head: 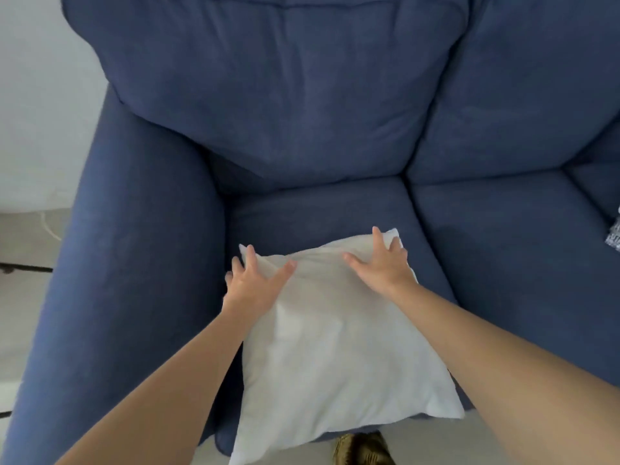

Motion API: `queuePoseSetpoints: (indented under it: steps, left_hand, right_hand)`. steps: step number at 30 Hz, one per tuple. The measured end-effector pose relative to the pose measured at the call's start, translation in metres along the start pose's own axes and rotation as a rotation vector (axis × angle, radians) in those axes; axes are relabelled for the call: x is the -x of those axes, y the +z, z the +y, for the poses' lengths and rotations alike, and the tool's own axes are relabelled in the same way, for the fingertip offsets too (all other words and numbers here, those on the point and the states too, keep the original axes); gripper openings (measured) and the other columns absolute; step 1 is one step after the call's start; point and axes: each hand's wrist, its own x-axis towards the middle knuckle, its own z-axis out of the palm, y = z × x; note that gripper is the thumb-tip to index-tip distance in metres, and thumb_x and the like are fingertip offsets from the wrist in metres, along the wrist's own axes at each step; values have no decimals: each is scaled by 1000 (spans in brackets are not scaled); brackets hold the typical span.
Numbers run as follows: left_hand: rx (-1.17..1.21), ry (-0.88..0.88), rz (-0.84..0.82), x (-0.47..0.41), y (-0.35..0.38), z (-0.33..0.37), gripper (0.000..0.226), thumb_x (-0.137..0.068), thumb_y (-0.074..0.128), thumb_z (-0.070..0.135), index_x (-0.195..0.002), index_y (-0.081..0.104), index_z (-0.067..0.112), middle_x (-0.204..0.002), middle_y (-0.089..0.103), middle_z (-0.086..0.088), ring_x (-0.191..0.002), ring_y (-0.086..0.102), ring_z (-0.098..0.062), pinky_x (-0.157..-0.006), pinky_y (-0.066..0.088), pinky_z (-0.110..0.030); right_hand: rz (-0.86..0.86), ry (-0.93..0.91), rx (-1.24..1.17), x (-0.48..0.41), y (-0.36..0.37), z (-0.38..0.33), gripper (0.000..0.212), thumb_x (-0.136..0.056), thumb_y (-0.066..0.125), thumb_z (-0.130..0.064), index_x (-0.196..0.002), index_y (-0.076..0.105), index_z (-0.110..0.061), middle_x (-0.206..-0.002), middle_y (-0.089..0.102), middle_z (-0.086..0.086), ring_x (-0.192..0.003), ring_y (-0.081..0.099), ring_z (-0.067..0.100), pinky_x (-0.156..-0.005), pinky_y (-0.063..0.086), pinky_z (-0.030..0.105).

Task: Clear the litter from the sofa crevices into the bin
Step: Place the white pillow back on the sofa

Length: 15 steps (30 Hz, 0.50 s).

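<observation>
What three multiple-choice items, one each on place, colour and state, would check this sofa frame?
1. Where does the white pillow lie?
A. on the left seat cushion
B. on the floor
C. on the armrest

2. What colour is the sofa?
A. grey
B. blue
C. green

3. How are the hands placed?
A. both clenched in fists
B. one hidden under the pillow
C. both spread on the pillow's far corners

Key: 1 A, it lies on the seat beside the armrest; 2 B, the fabric is blue throughout; 3 C, left hand and right hand show splayed fingers.

Head camera, close above sofa (302, 112), facing down.
</observation>
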Motion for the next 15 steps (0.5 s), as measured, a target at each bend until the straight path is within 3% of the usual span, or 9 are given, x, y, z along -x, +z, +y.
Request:
queuePoseSetpoints:
  steps: [4, 7, 9, 11, 13, 15]
  left_hand:
    - [82, -198, -102, -4, 27, 3, 120, -55, 52, 90, -149, -5, 42, -159, 8, -13, -136, 29, -41, -104, 33, -53]
    - [129, -241, -168, -5, 39, 2, 124, -57, 57, 88, -149, -10, 40, -156, 18, -15, -131, 37, -40, -100, 36, -49]
    - [87, -243, -146, -8, 42, 2, 116, -63, 58, 83, -149, -4, 37, -149, 27, -17, -120, 45, -39, -88, 40, -44]
    - [12, -185, -55, -11, 40, 3, 85, -81, 56, 65, -145, 15, 27, -136, 41, -17, -101, 51, -35, -82, 45, -43]
    - [24, -64, 89, -13, 32, 9, 41, -95, 46, 38, -128, 34, 17, -114, 54, -15, -90, 55, -33, -80, 51, -48]
    - [105, 84, 211, -12, 22, 20, 16, -99, 38, 25, -110, 39, 13, -100, 56, -12, -84, 57, -33, -73, 52, -48]
  right_hand:
    - [-76, 169, -88, -10, 7, 42, 104, -67, 48, -86, -149, -3, -46, -159, 14, 12, -144, 18, 40, -110, 29, 60]
    - [-159, 249, -195, -14, 10, 60, 111, -60, 49, -90, -149, -5, -48, -157, 23, 10, -139, 32, 38, -107, 36, 51]
    - [-167, 240, -238, -16, 11, 63, 109, -64, 52, -86, -150, 0, -45, -155, 29, 10, -135, 39, 35, -101, 38, 47]
    - [-114, 199, -267, -17, 10, 60, 101, -70, 55, -81, -150, 10, -39, -149, 36, 10, -129, 46, 34, -91, 42, 43]
    - [-21, 132, -289, -16, 6, 52, 90, -74, 57, -75, -146, 20, -35, -141, 43, 10, -122, 51, 32, -84, 43, 40]
    - [95, 46, -314, -17, -1, 43, 80, -78, 56, -71, -141, 27, -32, -135, 47, 9, -114, 53, 29, -81, 42, 39]
